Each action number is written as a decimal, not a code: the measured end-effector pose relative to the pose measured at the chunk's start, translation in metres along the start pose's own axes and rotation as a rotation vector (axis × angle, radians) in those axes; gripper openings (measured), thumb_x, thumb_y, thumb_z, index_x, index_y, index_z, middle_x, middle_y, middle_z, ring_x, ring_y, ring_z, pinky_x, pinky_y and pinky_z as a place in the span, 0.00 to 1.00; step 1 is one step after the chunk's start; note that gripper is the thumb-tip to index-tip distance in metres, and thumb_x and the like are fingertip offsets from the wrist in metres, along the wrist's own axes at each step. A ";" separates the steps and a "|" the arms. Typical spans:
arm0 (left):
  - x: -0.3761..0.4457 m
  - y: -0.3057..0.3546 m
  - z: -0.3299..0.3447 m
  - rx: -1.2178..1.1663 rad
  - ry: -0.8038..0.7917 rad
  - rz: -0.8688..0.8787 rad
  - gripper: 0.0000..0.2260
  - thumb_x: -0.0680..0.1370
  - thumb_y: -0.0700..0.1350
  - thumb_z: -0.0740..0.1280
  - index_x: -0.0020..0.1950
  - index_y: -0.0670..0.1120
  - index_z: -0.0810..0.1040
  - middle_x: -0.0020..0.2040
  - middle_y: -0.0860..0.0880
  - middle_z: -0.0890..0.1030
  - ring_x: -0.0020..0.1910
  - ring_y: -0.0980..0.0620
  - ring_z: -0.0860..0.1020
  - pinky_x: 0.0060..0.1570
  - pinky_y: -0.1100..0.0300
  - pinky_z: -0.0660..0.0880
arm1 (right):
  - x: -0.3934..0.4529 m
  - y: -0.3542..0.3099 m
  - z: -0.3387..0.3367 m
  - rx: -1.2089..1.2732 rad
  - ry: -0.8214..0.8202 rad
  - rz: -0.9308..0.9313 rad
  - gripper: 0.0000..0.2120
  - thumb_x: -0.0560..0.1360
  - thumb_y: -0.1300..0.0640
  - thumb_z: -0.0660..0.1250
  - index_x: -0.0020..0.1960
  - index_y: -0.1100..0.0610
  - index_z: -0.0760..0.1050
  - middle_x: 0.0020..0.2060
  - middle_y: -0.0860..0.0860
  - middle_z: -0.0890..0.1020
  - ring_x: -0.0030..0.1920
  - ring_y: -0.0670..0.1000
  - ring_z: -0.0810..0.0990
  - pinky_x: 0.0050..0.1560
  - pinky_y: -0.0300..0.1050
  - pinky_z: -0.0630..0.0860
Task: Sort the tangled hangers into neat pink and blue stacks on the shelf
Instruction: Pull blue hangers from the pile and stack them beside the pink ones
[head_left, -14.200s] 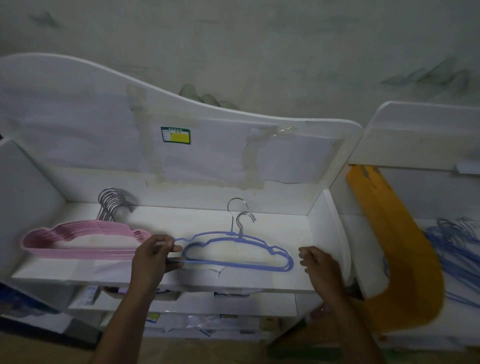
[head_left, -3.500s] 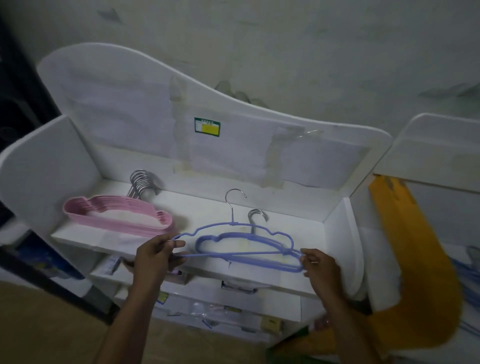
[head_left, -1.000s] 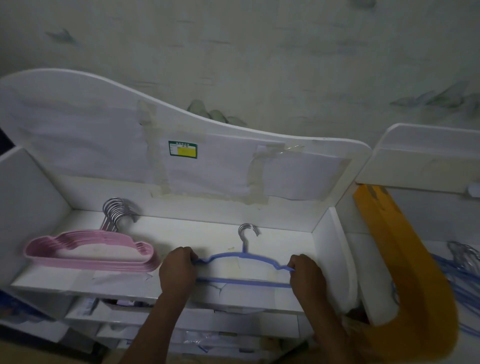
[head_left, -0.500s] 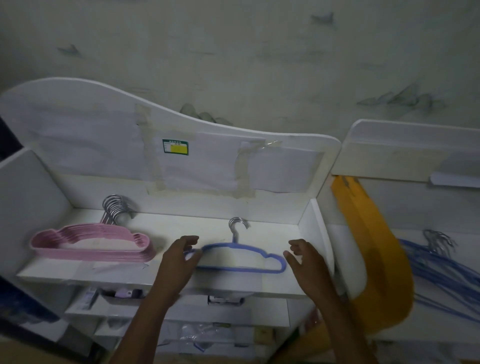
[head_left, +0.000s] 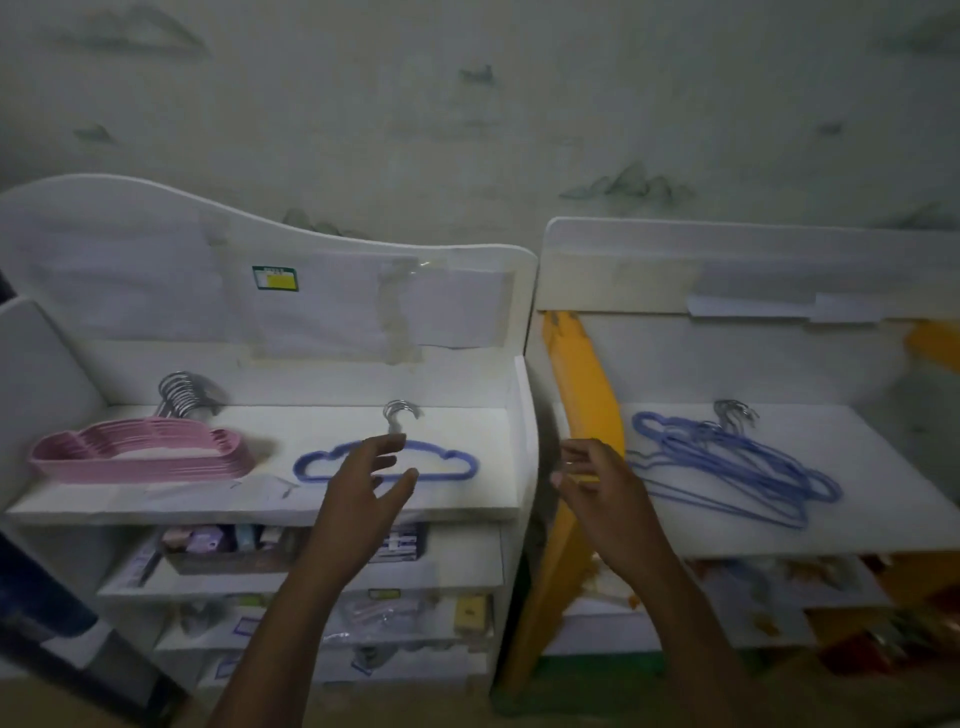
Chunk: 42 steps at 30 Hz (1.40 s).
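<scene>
A neat pink hanger stack (head_left: 140, 454) lies at the left of the white shelf (head_left: 260, 506), its metal hooks pointing back. To its right lies a small blue hanger stack (head_left: 457, 462), hook to the rear. My left hand (head_left: 363, 488) hovers in front of the blue stack with fingers spread, holding nothing. My right hand (head_left: 597, 483) is raised past the shelf's right wall, fingers loose and empty. A tangled pile of blue hangers (head_left: 727, 467) lies on the neighbouring shelf (head_left: 883, 519) to the right.
A yellow curved panel (head_left: 587, 410) leans between the two shelf units. Lower shelves (head_left: 441, 566) hold small boxes and packets. Taped paper and a green-yellow label (head_left: 275, 278) cover the back board.
Both hands have let go of the blue stack and lifted off the shelf. The view has swung right, and the tangled blue pile has come fully into sight.
</scene>
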<state>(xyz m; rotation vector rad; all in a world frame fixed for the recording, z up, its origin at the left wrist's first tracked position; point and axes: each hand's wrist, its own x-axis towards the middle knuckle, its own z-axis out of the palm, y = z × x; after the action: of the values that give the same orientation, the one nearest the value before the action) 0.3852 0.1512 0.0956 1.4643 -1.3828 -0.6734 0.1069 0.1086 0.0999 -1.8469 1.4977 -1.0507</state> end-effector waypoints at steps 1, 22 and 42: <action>-0.010 0.007 0.008 -0.010 -0.008 0.002 0.16 0.77 0.42 0.69 0.64 0.54 0.74 0.61 0.56 0.77 0.60 0.61 0.76 0.58 0.61 0.73 | -0.010 0.005 -0.012 -0.001 0.004 -0.002 0.16 0.77 0.54 0.69 0.63 0.48 0.73 0.57 0.44 0.78 0.56 0.41 0.77 0.56 0.42 0.77; -0.057 0.108 0.230 0.000 -0.314 0.119 0.14 0.78 0.42 0.68 0.63 0.52 0.74 0.61 0.53 0.77 0.58 0.57 0.76 0.56 0.57 0.75 | -0.131 0.141 -0.228 -0.130 0.257 0.305 0.19 0.77 0.53 0.68 0.67 0.52 0.70 0.60 0.47 0.76 0.60 0.47 0.75 0.59 0.47 0.75; 0.100 0.071 0.403 0.064 -0.267 0.033 0.11 0.76 0.36 0.70 0.58 0.41 0.79 0.54 0.46 0.77 0.47 0.50 0.79 0.43 0.74 0.70 | 0.016 0.260 -0.282 -0.273 0.198 0.340 0.14 0.77 0.53 0.68 0.61 0.51 0.72 0.53 0.46 0.76 0.55 0.45 0.74 0.53 0.36 0.68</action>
<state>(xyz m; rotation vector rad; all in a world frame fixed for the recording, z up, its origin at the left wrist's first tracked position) 0.0184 -0.0456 0.0320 1.4355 -1.6423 -0.8336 -0.2692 0.0493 0.0521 -1.6111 2.0741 -0.9197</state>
